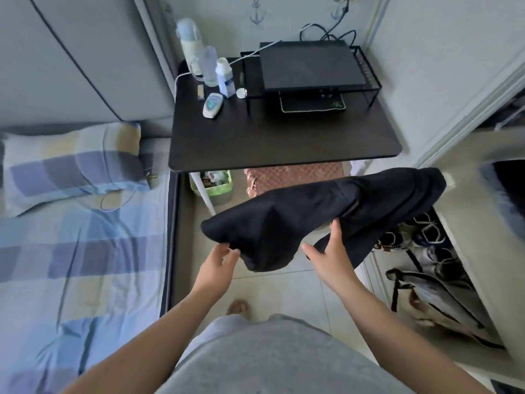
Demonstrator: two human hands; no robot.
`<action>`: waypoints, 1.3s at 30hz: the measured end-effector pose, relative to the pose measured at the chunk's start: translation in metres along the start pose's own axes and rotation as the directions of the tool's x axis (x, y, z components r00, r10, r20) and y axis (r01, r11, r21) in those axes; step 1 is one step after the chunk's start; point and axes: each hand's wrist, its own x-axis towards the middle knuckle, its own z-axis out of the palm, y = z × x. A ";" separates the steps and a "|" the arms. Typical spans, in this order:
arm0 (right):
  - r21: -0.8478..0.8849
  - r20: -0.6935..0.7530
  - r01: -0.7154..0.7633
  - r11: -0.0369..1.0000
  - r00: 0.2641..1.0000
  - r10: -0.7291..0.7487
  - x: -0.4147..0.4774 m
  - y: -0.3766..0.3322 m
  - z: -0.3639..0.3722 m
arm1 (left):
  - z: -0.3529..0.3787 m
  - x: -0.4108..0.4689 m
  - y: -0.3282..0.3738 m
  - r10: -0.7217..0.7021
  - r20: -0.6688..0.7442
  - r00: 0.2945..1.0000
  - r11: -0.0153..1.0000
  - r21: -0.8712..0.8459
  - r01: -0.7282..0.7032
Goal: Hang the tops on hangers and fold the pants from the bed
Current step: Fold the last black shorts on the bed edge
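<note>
**Black garment** (pixel 312 217) is held in the air at frame centre. It hangs over the open floor (pixel 284 288), between the bed (pixel 85 251) edge at left and the wardrobe (pixel 468 223) at lower right, just below the counter (pixel 284 137) front edge. Left hand (pixel 220 261): grip pinched on the garment's lower-left edge. Right hand (pixel 331 248): grip apart, straight fingers against the fold.

Dark garment (pixel 326 211), centre: bunched, so top or pants cannot be determined. Its 2 o'clock end meets a blurred grey shape (pixel 505 149), cut off by the 3 o'clock edge. Left hand (pixel 220 263), at the garment's 7 o'clock corner: grip unclear. Bin (pixel 211 186) at 11 o'clock: contents too small to identify.
</note>
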 end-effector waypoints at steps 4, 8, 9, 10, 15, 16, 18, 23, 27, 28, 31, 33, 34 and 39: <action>0.159 -0.026 -0.051 0.986 0.998 0.056 0.017 -0.001 0.017 | -0.013 0.010 0.004 -0.046 -0.020 0.999 0.994 -0.099 0.043; 0.241 0.036 -0.153 0.958 0.988 0.149 0.031 0.001 0.031 | -0.018 0.015 0.014 -0.043 -0.006 0.999 0.984 -0.171 0.041; 0.260 0.036 -0.176 0.949 0.984 0.173 0.032 -0.001 0.035 | -0.019 0.015 0.016 -0.049 0.022 0.999 0.983 -0.177 0.052; 0.276 0.032 -0.188 0.942 0.982 0.187 0.032 -0.002 0.038 | -0.018 0.013 0.016 -0.052 0.047 0.998 0.981 -0.186 0.060; 0.316 0.100 -0.202 0.927 0.979 0.179 0.009 -0.009 0.041 | -0.009 -0.020 0.008 -0.003 0.107 0.994 0.962 -0.272 0.032; 0.324 0.119 -0.177 0.929 0.982 0.146 -0.001 -0.011 0.039 | -0.006 -0.031 0.004 0.012 0.116 0.993 0.954 -0.300 0.024; 0.337 0.168 -0.102 0.936 0.985 0.047 -0.022 -0.019 0.032 | 0.001 -0.053 0.000 0.037 0.121 0.992 0.935 -0.354 0.008; 0.349 0.306 0.027 0.937 0.942 -0.141 -0.057 -0.035 0.011 | 0.017 -0.099 -0.003 0.027 0.126 0.992 0.887 -0.461 0.034; 0.347 0.386 0.099 0.933 0.891 -0.238 -0.072 -0.046 0.000 | 0.018 -0.122 -0.006 -0.010 0.018 1.000 0.821 -0.571 0.018; 0.339 0.403 0.121 0.933 0.877 -0.260 -0.078 -0.047 -0.002 | 0.016 -0.130 -0.009 -0.034 -0.024 0.999 0.796 -0.605 0.013; 0.342 0.403 0.193 0.920 0.854 -0.329 -0.092 -0.058 -0.004 | 0.001 -0.148 -0.013 -0.084 -0.138 0.987 0.704 -0.709 -0.039; 0.323 0.384 0.279 0.904 0.835 -0.395 -0.099 -0.073 -0.002 | -0.016 -0.156 -0.008 -0.087 -0.196 0.977 0.655 -0.750 -0.092; 0.304 0.378 0.318 0.898 0.825 -0.421 -0.102 -0.082 0.001 | -0.026 -0.159 -0.004 -0.085 -0.222 0.971 0.638 -0.761 -0.119; 0.288 0.356 0.502 0.816 0.735 -0.577 -0.115 -0.150 0.029 | -0.094 -0.172 0.021 -0.031 -0.348 0.937 0.588 -0.764 -0.265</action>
